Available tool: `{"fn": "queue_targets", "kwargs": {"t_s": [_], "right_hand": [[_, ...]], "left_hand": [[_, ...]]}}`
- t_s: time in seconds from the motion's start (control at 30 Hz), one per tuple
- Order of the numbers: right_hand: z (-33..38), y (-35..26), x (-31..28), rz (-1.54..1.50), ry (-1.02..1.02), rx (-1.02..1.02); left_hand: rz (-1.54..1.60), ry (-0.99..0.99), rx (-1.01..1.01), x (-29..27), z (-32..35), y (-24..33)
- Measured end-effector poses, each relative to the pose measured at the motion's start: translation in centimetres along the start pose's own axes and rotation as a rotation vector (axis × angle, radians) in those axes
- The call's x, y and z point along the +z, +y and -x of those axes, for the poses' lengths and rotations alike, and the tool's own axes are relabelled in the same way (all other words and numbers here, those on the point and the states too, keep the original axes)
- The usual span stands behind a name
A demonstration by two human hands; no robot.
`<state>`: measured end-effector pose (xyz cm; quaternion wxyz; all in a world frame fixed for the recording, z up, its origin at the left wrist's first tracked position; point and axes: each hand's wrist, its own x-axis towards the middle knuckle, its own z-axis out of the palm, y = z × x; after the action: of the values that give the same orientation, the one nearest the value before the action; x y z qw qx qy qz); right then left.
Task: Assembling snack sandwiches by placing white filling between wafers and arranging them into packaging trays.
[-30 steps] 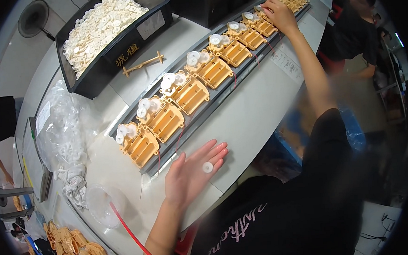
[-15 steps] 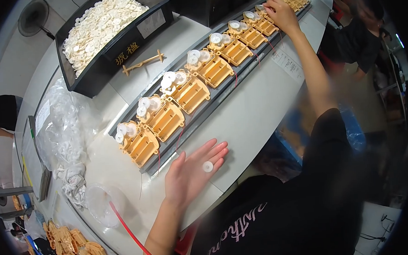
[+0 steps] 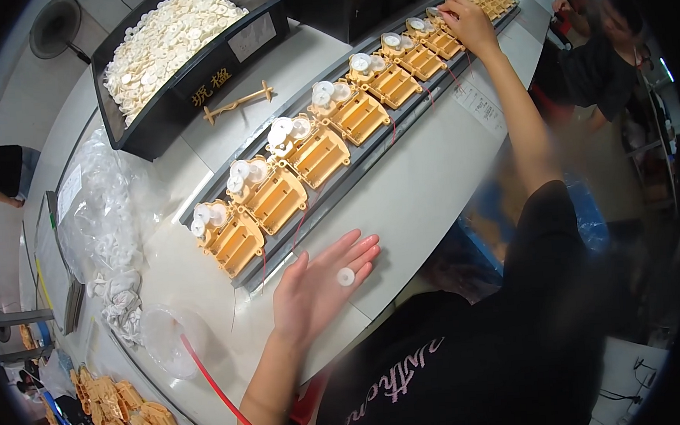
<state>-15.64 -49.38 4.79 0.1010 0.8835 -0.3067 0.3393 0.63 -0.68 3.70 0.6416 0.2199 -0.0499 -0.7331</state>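
My left hand (image 3: 312, 296) lies palm up, fingers stretched out flat. A small white plastic gear (image 3: 346, 277) rests loose on its fingers. Toward the far end of a long grey rack (image 3: 243, 281), my right hand (image 3: 466, 22) reaches over one of the yellow plastic housings with its fingertips pinched together. What sits between those fingertips is hidden. Nearer housings, such as this yellow housing (image 3: 274, 205), stand in a row on the rack, each with open slots and white gears (image 3: 248, 174) on its far-left end. Thin red wires hang from several of them.
Behind the rack stand a black bin (image 3: 193, 104) of small white parts and another black bin (image 3: 359, 16). A yellow plastic frame (image 3: 238, 104) lies between. At left are a clear plastic bag (image 3: 102, 204), a clear tub (image 3: 173, 343) and a tray of yellow housings (image 3: 126, 405). People are nearby.
My right hand has shifted very slightly at the far housing, its fingertips still together. My left hand and the gear on it are practically still. A person at far left has moved.
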Motion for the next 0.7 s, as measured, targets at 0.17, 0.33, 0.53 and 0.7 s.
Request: {"fn": "queue_targets", "kwargs": {"t_s": [0.17,0.33,0.53,0.7], "right_hand": [[0.3,0.3,0.0,0.013,-0.006,0.006],[0.1,-0.4,-1.0,0.03,-0.074,-0.002],[0.4,-0.9,-0.7,0.026,-0.085,-0.036],[0.6,-1.1,-2.1,-0.034,-0.029,-0.015]], "left_hand": [[0.024,0.003,0.003,-0.1,-0.4,0.0],[0.023,0.007,-0.004,-0.2,-0.5,0.0],[-0.027,0.013,-0.002,-0.2,-0.2,-0.1],[0.004,-0.007,0.002,-0.1,-0.4,-0.2]]}}
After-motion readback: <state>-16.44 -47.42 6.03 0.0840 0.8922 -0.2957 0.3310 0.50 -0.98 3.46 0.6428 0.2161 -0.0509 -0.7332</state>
